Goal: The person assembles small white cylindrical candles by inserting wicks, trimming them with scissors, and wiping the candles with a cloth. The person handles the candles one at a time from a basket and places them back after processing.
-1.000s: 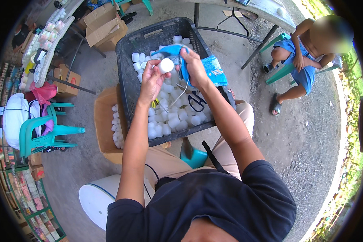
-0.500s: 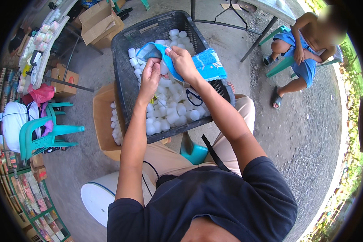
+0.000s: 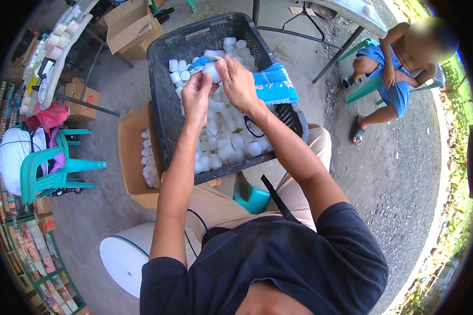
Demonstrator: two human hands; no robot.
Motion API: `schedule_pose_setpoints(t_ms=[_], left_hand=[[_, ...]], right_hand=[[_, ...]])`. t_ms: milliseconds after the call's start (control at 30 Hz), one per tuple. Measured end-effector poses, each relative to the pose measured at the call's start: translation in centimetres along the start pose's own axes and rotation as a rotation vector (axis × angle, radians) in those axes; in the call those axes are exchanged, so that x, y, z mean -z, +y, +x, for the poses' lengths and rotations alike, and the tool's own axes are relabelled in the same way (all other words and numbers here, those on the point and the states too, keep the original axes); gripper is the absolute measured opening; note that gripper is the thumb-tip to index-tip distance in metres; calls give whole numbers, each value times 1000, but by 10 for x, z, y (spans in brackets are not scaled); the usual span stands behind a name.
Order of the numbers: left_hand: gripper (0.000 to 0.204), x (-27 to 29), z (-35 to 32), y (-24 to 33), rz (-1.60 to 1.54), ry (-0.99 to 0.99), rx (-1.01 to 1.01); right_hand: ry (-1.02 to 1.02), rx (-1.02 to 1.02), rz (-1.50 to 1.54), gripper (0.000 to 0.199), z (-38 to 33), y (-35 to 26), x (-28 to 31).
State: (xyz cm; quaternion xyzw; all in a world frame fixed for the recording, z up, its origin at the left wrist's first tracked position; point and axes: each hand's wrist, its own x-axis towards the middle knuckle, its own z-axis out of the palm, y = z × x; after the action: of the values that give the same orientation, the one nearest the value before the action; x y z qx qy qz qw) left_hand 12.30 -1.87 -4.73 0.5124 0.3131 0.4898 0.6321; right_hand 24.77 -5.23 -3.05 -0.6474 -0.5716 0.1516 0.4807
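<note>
A black plastic crate (image 3: 163, 105) rests on my lap, filled with several small white cups (image 3: 231, 142). Both hands are raised over it and meet on one white cup (image 3: 211, 67). My left hand (image 3: 196, 97) pinches the cup from below with its fingertips. My right hand (image 3: 237, 79) grips it from the right, fingers bent over its top. A blue towel (image 3: 274, 84) hangs over the crate's right rim, just behind my right wrist.
A cardboard box (image 3: 134, 157) with more white cups stands left of the crate. A white round lid (image 3: 123, 257) lies by my left knee. A teal plastic chair (image 3: 52, 168) stands at left. A seated person (image 3: 394, 73) is at upper right, by a table (image 3: 347, 10).
Both hands, holding the white cup, have shifted up and left in view, further over the crate. The view has tilted slightly; the crate now sits closer to centre.
</note>
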Motion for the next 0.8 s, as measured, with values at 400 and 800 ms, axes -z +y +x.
schedule_pose_setpoints(t_ms=[400,800], left_hand=[[36,11,8,2,-238,-114,111],[21,24,11,-7,-735,85,418]], right_hand=[[57,73,-28,32,-2,-10,-9],[4,305,-6,30,-2,-4,-9]])
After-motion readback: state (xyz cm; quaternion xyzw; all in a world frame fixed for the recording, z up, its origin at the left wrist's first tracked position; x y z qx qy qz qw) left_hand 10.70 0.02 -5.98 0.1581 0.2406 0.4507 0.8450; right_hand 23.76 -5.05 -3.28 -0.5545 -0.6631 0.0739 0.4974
